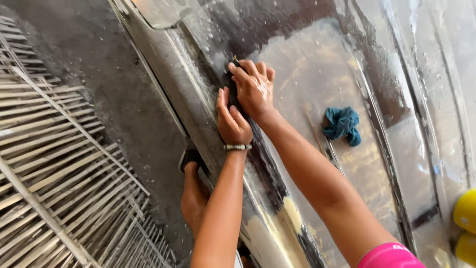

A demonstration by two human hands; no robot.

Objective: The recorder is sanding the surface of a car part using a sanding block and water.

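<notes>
Right hand [254,89] pressed dark pad [234,63] on wet panel [317,69]; left hand [231,121] flat, empty. Risk: slipping on water.

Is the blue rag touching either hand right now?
Apart. The head view shows the crumpled blue rag lying alone on the wet metal panel, with bare panel between it and the right hand; the left hand is farther still.
</notes>
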